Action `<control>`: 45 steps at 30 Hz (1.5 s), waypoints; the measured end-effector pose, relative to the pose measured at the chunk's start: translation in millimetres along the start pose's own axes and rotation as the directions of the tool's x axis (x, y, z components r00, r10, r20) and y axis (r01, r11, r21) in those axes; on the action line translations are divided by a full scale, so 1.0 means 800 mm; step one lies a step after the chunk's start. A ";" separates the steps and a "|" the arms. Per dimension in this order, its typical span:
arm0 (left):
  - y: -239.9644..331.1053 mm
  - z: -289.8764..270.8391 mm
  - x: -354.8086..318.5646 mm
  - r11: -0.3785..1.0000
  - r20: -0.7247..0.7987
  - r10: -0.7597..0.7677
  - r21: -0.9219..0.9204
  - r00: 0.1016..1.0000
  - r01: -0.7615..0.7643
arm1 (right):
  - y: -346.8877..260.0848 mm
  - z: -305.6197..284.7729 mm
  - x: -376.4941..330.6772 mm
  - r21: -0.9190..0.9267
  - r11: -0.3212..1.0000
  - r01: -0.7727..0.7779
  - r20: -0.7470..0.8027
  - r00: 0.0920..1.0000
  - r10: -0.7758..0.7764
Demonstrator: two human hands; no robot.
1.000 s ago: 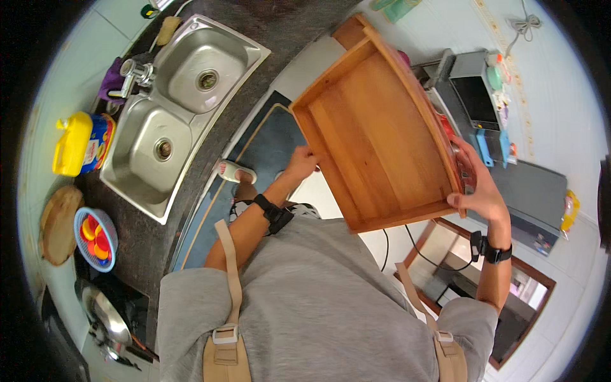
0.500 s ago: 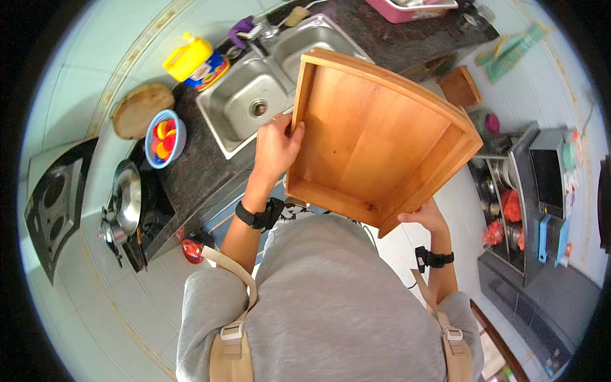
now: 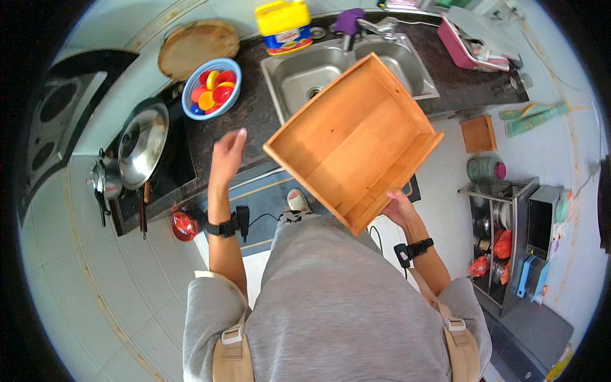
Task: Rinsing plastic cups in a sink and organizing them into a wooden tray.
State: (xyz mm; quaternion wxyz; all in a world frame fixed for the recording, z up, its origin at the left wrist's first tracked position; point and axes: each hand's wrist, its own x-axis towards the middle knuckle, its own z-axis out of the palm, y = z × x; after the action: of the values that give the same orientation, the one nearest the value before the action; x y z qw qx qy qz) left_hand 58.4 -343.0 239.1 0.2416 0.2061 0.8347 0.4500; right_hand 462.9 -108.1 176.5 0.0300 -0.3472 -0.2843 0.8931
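A shallow wooden drawer (image 3: 344,140), its bare inside facing up, is held tilted in front of me, partly over the double sink (image 3: 273,79). My right hand (image 3: 400,209) grips its near right board, thumb over the edge and the other fingers hidden beneath. A small loop like a handle (image 3: 412,188) shows beside that hand. My left hand (image 3: 226,158) is off the drawer, to its left above the counter edge. It holds nothing; the fingers are loosely curled, with the thumb apart from them.
A blue basin (image 3: 237,95) of red and yellow pieces stands on the dark counter, near a round wooden board (image 3: 197,49) and a yellow jug (image 3: 283,28). A lidded wok (image 3: 144,143) sits at left. At right are a pink bin (image 3: 457,48) and a metal rack (image 3: 509,191).
My left hand has let go of the drawer and moved left. The drawer has turned and shifted slightly in my right hand's grip. The view has swung toward the left.
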 end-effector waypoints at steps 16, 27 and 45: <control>-0.211 0.037 -0.164 0.498 0.628 -0.452 -0.412 0.634 0.763 | 0.155 0.208 0.177 -0.087 0.973 -0.213 -0.015 0.977 0.212; -0.296 -0.098 -0.113 0.733 0.373 -0.562 -0.190 0.738 0.653 | 0.262 0.286 0.260 0.187 0.867 -0.462 0.043 0.886 0.462; -0.366 -0.195 -0.107 0.856 -0.108 -0.501 -0.209 0.859 0.473 | -0.078 0.313 0.247 -0.849 0.524 -0.068 0.052 0.976 0.211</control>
State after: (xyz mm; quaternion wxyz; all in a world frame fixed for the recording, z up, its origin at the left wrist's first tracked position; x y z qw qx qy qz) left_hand -2.3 -641.9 83.0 0.2978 -0.0710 0.8334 0.4602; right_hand 144.5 -128.3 239.4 -0.2338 -0.2730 -0.6514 0.6683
